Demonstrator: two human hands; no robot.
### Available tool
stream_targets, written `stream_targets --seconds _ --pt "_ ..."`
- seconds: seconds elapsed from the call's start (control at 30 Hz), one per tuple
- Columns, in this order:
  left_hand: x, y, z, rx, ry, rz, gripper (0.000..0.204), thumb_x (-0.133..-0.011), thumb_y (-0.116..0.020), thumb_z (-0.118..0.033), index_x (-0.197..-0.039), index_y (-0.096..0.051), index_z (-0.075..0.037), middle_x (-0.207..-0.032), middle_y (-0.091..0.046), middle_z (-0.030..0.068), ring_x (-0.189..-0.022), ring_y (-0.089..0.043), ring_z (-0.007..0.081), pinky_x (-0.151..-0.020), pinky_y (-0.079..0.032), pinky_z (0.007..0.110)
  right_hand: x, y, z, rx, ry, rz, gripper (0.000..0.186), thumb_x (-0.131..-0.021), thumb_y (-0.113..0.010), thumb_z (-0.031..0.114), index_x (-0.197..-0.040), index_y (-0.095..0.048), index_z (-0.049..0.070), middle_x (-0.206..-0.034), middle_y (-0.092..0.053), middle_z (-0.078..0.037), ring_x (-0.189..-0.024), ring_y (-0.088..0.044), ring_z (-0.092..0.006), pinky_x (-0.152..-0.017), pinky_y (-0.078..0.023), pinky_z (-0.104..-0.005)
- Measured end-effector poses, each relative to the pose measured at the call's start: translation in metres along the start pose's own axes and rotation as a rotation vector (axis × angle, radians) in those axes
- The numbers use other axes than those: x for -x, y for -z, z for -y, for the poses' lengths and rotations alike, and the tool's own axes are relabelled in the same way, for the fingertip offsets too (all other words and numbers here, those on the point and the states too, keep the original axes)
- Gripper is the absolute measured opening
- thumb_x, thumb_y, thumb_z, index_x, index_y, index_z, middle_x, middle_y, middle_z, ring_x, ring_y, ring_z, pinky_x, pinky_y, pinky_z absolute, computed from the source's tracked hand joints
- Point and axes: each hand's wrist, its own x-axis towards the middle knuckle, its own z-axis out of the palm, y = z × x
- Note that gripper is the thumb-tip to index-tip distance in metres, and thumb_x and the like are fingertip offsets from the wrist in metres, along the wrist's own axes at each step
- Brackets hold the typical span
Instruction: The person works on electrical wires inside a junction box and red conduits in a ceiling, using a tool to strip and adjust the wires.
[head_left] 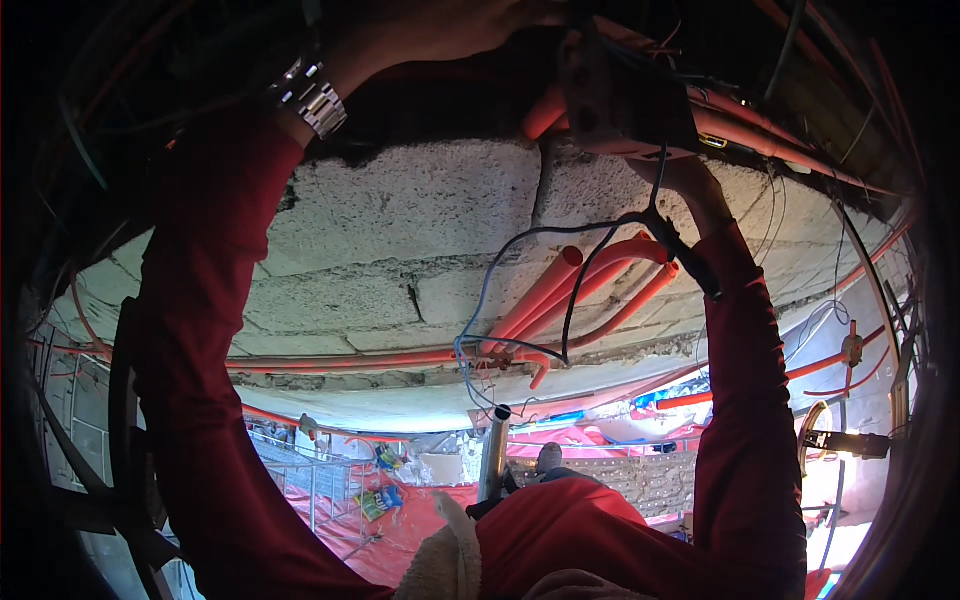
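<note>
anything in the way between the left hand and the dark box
Nothing visible: the left hand reaches toward the dark box, though shadow makes contact unclear. The black cable hangs below the box, off that path.

a construction site, an unfinished building: a bare block wall (400, 230) with rough mortar joints, orange conduit pipes (538, 291) ending open, loose cables (677, 242) hanging, a bag (378, 502) lying below.

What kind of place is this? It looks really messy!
It looks like a building site, or somewhere being fixed up. The rough block wall is bare, orange-red pipes stick out with open ends, and dark wires dangle loose near a dark box.
</note>
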Motion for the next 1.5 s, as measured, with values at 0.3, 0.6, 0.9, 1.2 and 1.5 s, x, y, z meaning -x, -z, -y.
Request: stream_targets --seconds 0.3,0.6,0.9,1.2,1.5 --pt "-0.002 0.003 -0.013 -0.041 -0.009 -0.012 0.015 -0.102 -0.061 -0.012 -0.096 -0.064 0.001 -0.085 -0.066 0.0208 -0.074 -0.064 0.0319 -0.069 -0.049 0.042 0.006 -0.012 -0.053 0.245 -0.085 0.330 0.032 -0.090 -0.073 0.031 -0.117 -0.071 0.014 -0.104 -0.074 -0.009 -0.102 -0.070 -0.0249 -0.082 -0.059 -0.0371" --pt "-0.002 -0.014 0.013 0.043 -0.090 -0.117 0.013 -0.102 -0.061 -0.012 -0.104 -0.067 0.000 -0.097 -0.070 0.0191 -0.085 -0.069 0.0321 -0.076 -0.053 0.040 0.013 -0.005 0.024 0.221 -0.197 -0.086 0.043 -0.079 -0.079 0.020 -0.120 -0.068 0.010 -0.114 -0.072 -0.013 -0.099 -0.071 -0.0267 -0.088 -0.057 -0.0362" --pt "0.011 -0.028 0.035 -0.207 0.035 -0.138 0.038 -0.105 -0.060 -0.019 -0.138 -0.060 0.000 -0.133 -0.067 0.0192 -0.125 -0.064 0.0325 -0.102 -0.051 0.038 0.068 0.014 0.107 -0.814 -0.272 -0.601 0.030 -0.103 -0.056 0.022 -0.131 -0.060 0.011 -0.115 -0.066 -0.013 -0.111 -0.066 -0.0282 -0.094 -0.053 -0.0395" --pt "0.003 -0.028 0.006 -0.111 0.090 -0.114 0.031 -0.103 -0.061 -0.017 -0.128 -0.066 0.001 -0.133 -0.067 0.0184 -0.124 -0.065 0.0327 -0.104 -0.052 0.039 0.036 0.046 0.131 -1.825 -0.546 -0.103 0.055 -0.106 -0.053 0.044 -0.143 -0.048 0.003 -0.123 -0.065 -0.024 -0.104 -0.071 -0.0422 -0.090 -0.059 -0.0533" --pt "-0.032 -0.022 0.085 0.112 -0.193 -0.008 0.035 -0.100 -0.065 -0.013 -0.133 -0.062 -0.003 -0.130 -0.066 0.0101 -0.124 -0.064 0.0240 -0.108 -0.049 0.035 0.035 0.038 0.129 -1.801 -0.301 -0.104 0.047 -0.106 -0.054 0.028 -0.141 -0.050 -0.003 -0.130 -0.066 -0.020 -0.089 -0.075 -0.0323 -0.088 -0.061 -0.0478"
